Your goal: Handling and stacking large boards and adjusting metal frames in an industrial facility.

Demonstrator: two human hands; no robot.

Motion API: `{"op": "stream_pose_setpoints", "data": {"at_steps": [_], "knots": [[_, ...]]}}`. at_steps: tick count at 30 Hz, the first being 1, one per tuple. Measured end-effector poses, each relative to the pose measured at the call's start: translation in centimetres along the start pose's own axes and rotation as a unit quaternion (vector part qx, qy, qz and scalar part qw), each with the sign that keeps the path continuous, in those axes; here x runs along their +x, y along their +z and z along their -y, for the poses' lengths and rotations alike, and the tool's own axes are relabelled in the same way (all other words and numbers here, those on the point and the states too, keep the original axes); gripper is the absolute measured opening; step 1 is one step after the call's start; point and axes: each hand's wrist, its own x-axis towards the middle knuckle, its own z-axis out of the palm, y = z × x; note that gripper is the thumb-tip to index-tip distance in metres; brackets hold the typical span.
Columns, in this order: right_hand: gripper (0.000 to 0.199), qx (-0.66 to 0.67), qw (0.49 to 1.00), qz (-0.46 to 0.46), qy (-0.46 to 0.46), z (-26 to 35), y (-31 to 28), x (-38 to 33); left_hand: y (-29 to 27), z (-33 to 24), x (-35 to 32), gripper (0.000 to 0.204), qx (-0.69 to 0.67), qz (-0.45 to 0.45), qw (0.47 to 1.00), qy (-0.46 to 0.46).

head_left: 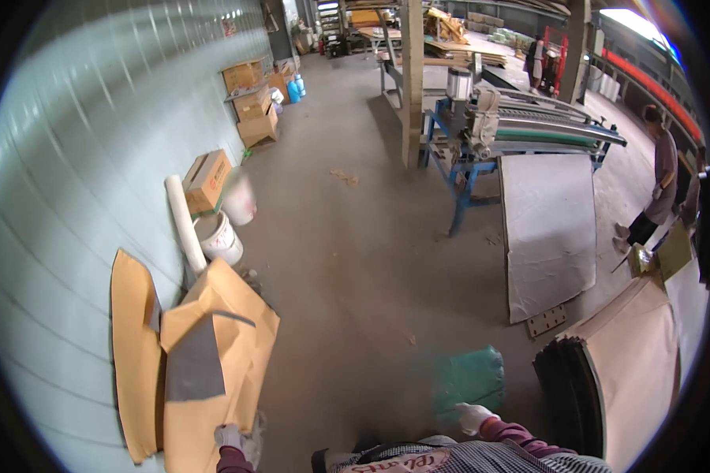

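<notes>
My left hand (241,440), in a white glove, grips the lower edge of a large folded brown cardboard sheet (213,370) that stands against the pale wall at the lower left. A grey patch shows on the cardboard's face. My right hand (473,416), also white-gloved, holds a blurred green sheet-like thing (469,378) just above it, near the bottom middle. Both sleeves are dark red.
A stack of thin boards (607,378) stands at the lower right. A grey sheet (548,232) leans on a blue-framed machine (521,126). White buckets (221,236), a white tube and cardboard boxes (209,180) line the left wall. A person (659,177) stands at the right.
</notes>
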Motion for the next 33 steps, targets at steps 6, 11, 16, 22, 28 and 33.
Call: {"op": "stream_pose_setpoints", "data": {"at_steps": [6, 11, 16, 22, 28, 33], "knots": [[0.038, 0.124, 0.967, 0.103, 0.200, -9.6, 5.3, 2.9, 18.1, -35.8, 1.3, 0.007, -0.261, 0.326, 0.908, 0.042], [0.044, 0.187, 0.880, 0.238, 0.365, 8.0, -20.2, 20.8, 29.9, -49.3, 11.5, 0.008, -0.158, 0.391, 0.884, 0.202], [0.027, 0.286, 0.892, -0.219, 0.274, -9.6, -33.7, 32.1, 43.2, -51.5, 24.9, 0.013, 0.067, 0.379, 0.896, 0.223], [0.040, 0.305, 0.912, -0.253, 0.106, -1.5, -72.3, 46.5, 67.1, -70.4, 26.8, 0.014, 0.068, 0.651, 0.743, 0.142], [0.052, 0.473, 0.824, -0.186, 0.251, -6.2, -75.4, 64.4, 75.5, -84.9, 39.4, 0.015, -0.007, 0.753, 0.658, -0.016], [0.029, 0.256, 0.925, -0.018, 0.281, -12.2, -63.8, 61.7, 76.0, -100.0, 52.7, 0.017, -0.201, 0.757, 0.612, -0.107]]}}
